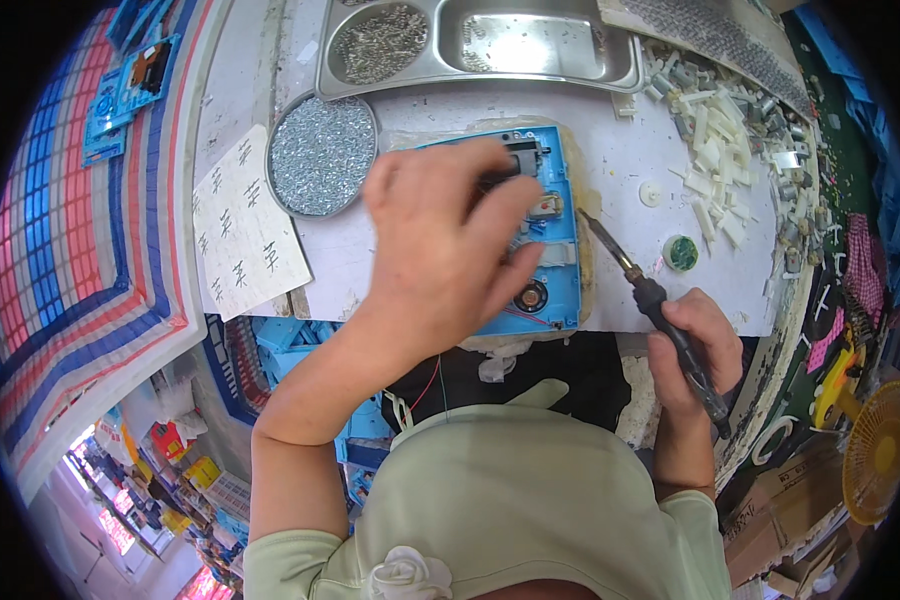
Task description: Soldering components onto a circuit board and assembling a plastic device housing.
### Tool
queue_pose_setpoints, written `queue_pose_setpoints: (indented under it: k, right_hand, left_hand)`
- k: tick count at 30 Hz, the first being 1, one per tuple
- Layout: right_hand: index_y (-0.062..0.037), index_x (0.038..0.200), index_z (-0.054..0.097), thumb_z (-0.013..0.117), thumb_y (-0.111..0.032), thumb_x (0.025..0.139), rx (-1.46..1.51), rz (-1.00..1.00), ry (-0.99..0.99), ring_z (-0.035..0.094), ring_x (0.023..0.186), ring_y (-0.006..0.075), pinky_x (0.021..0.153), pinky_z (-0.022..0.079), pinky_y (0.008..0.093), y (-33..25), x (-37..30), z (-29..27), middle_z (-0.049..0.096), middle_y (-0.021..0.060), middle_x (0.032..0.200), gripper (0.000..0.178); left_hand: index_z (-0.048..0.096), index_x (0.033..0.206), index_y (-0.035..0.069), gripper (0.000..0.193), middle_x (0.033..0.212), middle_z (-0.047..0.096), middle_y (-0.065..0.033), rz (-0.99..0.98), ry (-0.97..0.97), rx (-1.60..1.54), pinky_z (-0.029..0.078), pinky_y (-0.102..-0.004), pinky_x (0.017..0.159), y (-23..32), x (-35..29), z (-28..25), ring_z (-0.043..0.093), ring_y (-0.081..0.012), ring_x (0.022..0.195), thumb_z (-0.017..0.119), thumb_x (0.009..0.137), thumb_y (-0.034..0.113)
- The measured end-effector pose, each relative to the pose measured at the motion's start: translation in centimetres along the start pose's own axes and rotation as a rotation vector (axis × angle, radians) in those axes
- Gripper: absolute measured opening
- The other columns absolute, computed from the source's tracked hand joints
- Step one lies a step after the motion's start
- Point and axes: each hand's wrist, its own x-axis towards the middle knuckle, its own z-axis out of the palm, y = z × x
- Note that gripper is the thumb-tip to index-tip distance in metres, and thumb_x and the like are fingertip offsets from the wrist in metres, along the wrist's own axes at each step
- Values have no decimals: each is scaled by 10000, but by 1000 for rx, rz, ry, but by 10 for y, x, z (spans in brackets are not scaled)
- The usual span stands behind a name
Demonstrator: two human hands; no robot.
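My left hand (440, 225) reaches over a blue plastic casing (567, 240). Its fingers curl down at a dark part (500, 178) inside the casing, and whatever they grip is hidden. Along the casing's right side show a grey fitting (526, 152), a small metal part (546, 206) and a round black speaker (532, 295). My right hand (705, 345) is closed round the black handle of a soldering iron (660, 305). The iron's thin tip points up and left, close to the casing's right edge. Under the casing lies a yellowish pad (587, 275).
Tiny screws fill a round dish (322, 155). Behind it stands a metal tray (530, 75) with small parts. White plastic pieces (715, 160) and metal cylinders pile up at right, near a small round green-topped container (681, 253). A handwritten sheet (250, 240) lies at left; a yellow fan (875, 450) stands lower right.
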Motion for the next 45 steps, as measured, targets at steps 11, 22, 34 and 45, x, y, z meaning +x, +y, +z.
queue_pose_setpoints:
  k: [11, 22, 34, 45]
  right_hand:
    - [30, 1070, 659, 772, -31, 827, -4, -10, 70, 527, 643, 166, 588, 392, 276, 1, 4, 3, 596, 79, 762, 275]
    - [35, 1221, 626, 763, -83, 883, 221, 221, 184, 659, 825, 171, 762, 536, 288, -17, 13, 25, 694, 148, 961, 383]
    - [-15, 1418, 506, 691, 102, 854, 331, 257, -70, 688, 998, 171, 876, 569, 300, -20, 108, 110, 628, 126, 1188, 605]
    - [-51, 1310, 601, 671, 136, 784, 95, 52, 17, 640, 858, 167, 772, 534, 284, -7, 92, 119, 592, 107, 1032, 563]
  left_hand:
    - [719, 946, 51, 146, 831, 636, -83, -191, -90, 37, 516, -365, 625, -37, -41, -23, 654, -262, 717, 789, 818, 53]
    - [699, 918, 24, 165, 990, 735, -129, 172, 136, -397, 586, -299, 678, -56, -18, 11, 735, -257, 806, 791, 787, -18]
    - [711, 978, -26, 100, 837, 738, -82, -485, 85, -1066, 566, -223, 618, -39, -22, 20, 717, -89, 703, 748, 900, 26]
    - [727, 994, -15, 115, 863, 691, -62, -544, 89, -959, 504, -233, 619, -34, -25, 13, 616, -76, 674, 735, 911, 65]
